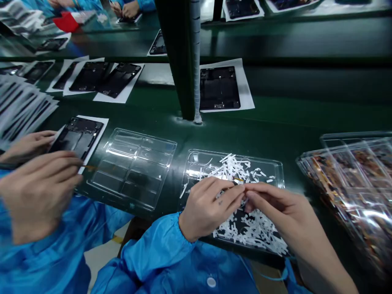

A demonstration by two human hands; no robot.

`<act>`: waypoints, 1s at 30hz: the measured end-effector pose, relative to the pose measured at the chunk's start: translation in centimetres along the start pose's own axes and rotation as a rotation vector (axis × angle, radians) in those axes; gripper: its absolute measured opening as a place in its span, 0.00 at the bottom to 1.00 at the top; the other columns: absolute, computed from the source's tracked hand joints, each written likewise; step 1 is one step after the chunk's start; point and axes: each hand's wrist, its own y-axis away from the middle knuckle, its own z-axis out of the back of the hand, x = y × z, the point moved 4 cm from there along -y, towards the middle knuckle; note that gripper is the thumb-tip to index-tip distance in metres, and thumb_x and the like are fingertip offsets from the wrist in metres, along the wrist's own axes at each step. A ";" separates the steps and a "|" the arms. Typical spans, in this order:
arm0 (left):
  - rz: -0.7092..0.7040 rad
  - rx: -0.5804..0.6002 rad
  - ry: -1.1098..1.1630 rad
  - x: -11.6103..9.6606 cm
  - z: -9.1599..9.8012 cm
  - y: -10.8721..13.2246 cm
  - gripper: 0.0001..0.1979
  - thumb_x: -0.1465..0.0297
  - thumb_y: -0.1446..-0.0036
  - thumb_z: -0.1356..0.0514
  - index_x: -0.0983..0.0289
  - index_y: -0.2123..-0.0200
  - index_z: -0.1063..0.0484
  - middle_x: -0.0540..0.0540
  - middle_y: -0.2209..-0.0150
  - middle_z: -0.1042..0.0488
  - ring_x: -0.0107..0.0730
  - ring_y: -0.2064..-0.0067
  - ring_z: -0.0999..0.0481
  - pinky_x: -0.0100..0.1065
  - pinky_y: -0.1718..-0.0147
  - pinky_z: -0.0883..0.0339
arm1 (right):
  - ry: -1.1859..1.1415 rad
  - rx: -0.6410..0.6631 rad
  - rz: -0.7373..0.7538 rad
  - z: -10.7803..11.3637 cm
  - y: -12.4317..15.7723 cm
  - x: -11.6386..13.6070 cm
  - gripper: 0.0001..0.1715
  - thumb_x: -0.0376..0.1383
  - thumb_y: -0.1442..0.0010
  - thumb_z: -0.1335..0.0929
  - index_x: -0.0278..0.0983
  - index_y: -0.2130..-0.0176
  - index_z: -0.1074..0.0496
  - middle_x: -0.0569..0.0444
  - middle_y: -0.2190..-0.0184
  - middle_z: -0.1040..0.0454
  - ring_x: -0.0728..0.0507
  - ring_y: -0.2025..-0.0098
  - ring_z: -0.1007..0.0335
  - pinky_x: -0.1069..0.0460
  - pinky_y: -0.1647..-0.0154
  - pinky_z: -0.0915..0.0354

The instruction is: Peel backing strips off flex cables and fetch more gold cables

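My left hand (211, 204) and my right hand (275, 206) meet at the fingertips, both pinched closed. A small piece with a golden end (239, 179) pokes out just above the left fingers; the rest of it is hidden by them. What the right thumb and forefinger pinch is too small to make out. Directly under both hands lies a clear plastic tray (278, 168), strewn with many white paper-like strips (232, 167) and scraps. To its left, a clear compartmented tray (134, 163) rests on the green bench.
At right stand stacked clear trays (361, 183) holding brownish-orange parts. A post (183, 61) rises behind the scrap tray, near a black tablet housing (219, 87) on white paper. A co-worker's hand (39, 192) holds a thin tool by another housing (78, 136) at left.
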 end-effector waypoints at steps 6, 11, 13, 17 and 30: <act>0.026 -0.003 -0.043 0.4 -0.2 0.3 0.09 0.75 0.37 0.36 0.67 0.54 0.24 0.56 0.62 0.19 0.33 0.62 0.22 0.34 0.64 0.24 | -0.048 0.037 -0.027 -0.5 0.1 -0.4 0.20 0.46 0.38 0.27 0.40 0.49 0.18 0.51 0.71 0.19 0.45 0.68 0.20 0.52 0.66 0.23; 0.042 0.016 -0.125 0.5 -0.7 0.0 0.02 0.76 0.37 0.38 0.67 0.60 0.26 0.54 0.65 0.22 0.33 0.64 0.24 0.34 0.66 0.27 | -0.062 0.037 -0.068 -1.0 -0.2 -0.5 0.21 0.48 0.39 0.26 0.38 0.51 0.18 0.50 0.71 0.19 0.44 0.69 0.20 0.52 0.66 0.22; 0.037 0.031 -0.131 0.8 -0.9 -0.1 0.02 0.77 0.37 0.39 0.67 0.62 0.26 0.54 0.66 0.23 0.33 0.64 0.25 0.34 0.67 0.28 | -0.036 0.038 -0.073 -0.7 -0.2 -0.4 0.21 0.49 0.39 0.26 0.38 0.53 0.18 0.50 0.71 0.19 0.44 0.69 0.20 0.51 0.67 0.23; 0.169 0.089 -0.014 2.1 -0.6 0.1 0.04 0.78 0.38 0.41 0.66 0.64 0.26 0.54 0.65 0.24 0.34 0.62 0.25 0.35 0.65 0.28 | 0.119 -0.031 -0.050 1.3 0.5 0.0 0.19 0.52 0.40 0.27 0.41 0.59 0.17 0.52 0.74 0.21 0.44 0.73 0.24 0.53 0.74 0.27; 0.550 0.066 0.700 2.5 0.7 -1.9 0.06 0.76 0.38 0.36 0.62 0.63 0.19 0.51 0.65 0.23 0.24 0.67 0.27 0.27 0.72 0.34 | 0.215 0.145 0.062 -0.3 0.5 0.8 0.10 0.47 0.36 0.28 0.44 0.61 0.22 0.58 0.71 0.26 0.48 0.70 0.31 0.54 0.69 0.34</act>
